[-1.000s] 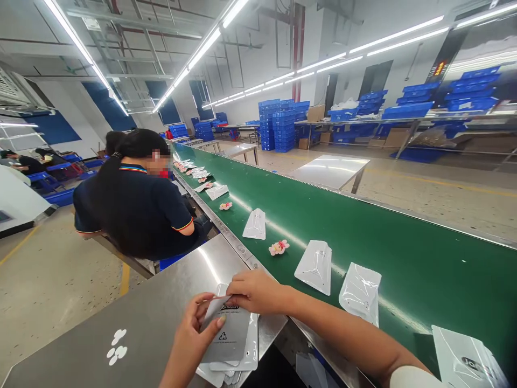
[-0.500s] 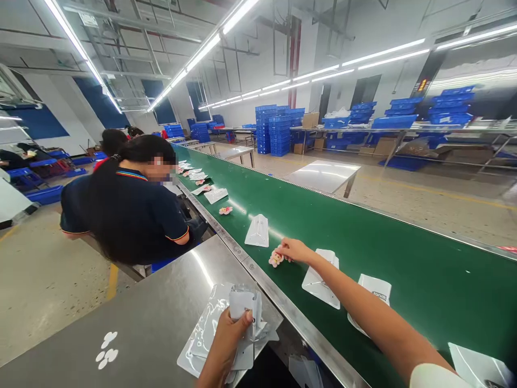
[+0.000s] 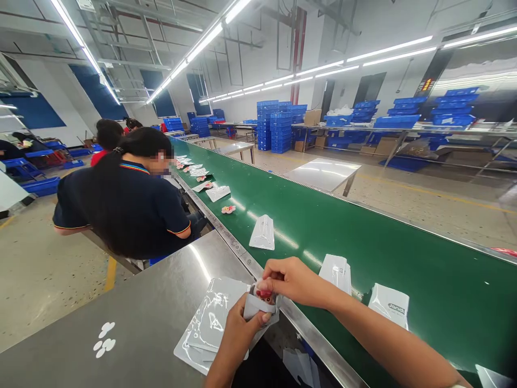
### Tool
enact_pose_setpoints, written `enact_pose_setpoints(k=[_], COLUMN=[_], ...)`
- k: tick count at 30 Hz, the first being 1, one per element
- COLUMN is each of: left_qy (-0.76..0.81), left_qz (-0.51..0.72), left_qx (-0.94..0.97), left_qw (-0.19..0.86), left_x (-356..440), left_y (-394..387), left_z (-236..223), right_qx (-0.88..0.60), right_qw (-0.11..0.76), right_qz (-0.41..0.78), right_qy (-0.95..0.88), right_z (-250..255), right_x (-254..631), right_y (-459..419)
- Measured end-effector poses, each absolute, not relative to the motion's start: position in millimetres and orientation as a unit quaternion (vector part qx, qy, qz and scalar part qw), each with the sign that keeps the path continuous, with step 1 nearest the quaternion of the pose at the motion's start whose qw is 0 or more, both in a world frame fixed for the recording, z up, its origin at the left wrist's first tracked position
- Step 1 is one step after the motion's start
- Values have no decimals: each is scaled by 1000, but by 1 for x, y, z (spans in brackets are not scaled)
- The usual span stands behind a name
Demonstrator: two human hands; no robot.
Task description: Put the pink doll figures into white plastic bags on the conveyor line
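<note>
My left hand (image 3: 237, 331) is closed around a small white pouch (image 3: 255, 306), whose mouth gapes at the top. In my right hand (image 3: 291, 280), the fingers pinch a small pink-and-red figure (image 3: 264, 295), which sits partly inside the pouch mouth. Its lower part is hidden by the pouch. Both hands meet above the near edge of the steel table. Just left of them lies a pile of flat white pouches (image 3: 210, 318). On the green conveyor belt (image 3: 307, 215) beside my right arm rest more white pouches, one a printed pouch (image 3: 390, 304).
Farther up the belt are a lone white pouch (image 3: 262, 233), a pinkish figure (image 3: 228, 209) and several more pouches. A metal rail (image 3: 311, 339) separates belt from steel table (image 3: 149, 302). White rounded pieces (image 3: 105, 344) lie at left. A co-worker (image 3: 125, 210) sits ahead on the left.
My right hand has lifted the figure off the belt and brought it to the pouch in my left hand. The pouch mouth now gapes around it. Belt items have shifted slightly rightward in view.
</note>
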State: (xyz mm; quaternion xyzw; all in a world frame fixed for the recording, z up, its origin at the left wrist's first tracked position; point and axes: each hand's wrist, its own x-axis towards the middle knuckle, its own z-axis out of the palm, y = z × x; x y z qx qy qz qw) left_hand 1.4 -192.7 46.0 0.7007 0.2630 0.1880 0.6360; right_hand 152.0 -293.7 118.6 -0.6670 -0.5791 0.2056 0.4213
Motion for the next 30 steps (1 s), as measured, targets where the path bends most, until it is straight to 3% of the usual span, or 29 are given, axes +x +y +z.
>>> enact_pose_setpoints(k=[4, 7, 12, 14, 16, 20, 24, 27, 30], left_qy=[206, 213, 175, 184, 312, 429, 419, 414, 415], left_qz=[172, 192, 166, 149, 230, 277, 268, 282, 295], left_qx=[682, 687, 756, 791, 818, 811, 829, 826, 825], left_qw=[680, 668, 609, 565, 424, 286, 254, 257, 245], left_x=[6, 11, 10, 1, -12, -32, -37, -38, -42], left_y=[-200, -213, -215, -189, -153, -94, -83, -86, -90], left_z=[55, 58, 65, 67, 63, 35, 15, 15, 19], right_qx=[-639, -642, -645, -676, -748, -848, -902, -860, -765], right_qw=[339, 274, 290, 323, 334, 249, 170, 197, 269], right_qz=[99, 90, 151, 180, 168, 164, 68, -13, 22], right_qy=[-683, -710, -691, -637, -549, -439, -392, -472, -585], right_z=[115, 115, 109, 99, 84, 48, 35, 45, 56], right_x=[146, 140, 147, 167, 199, 266, 287, 259, 211], right_y=[-308, -322, -330, -330, -332, -336, -327, -299, -256])
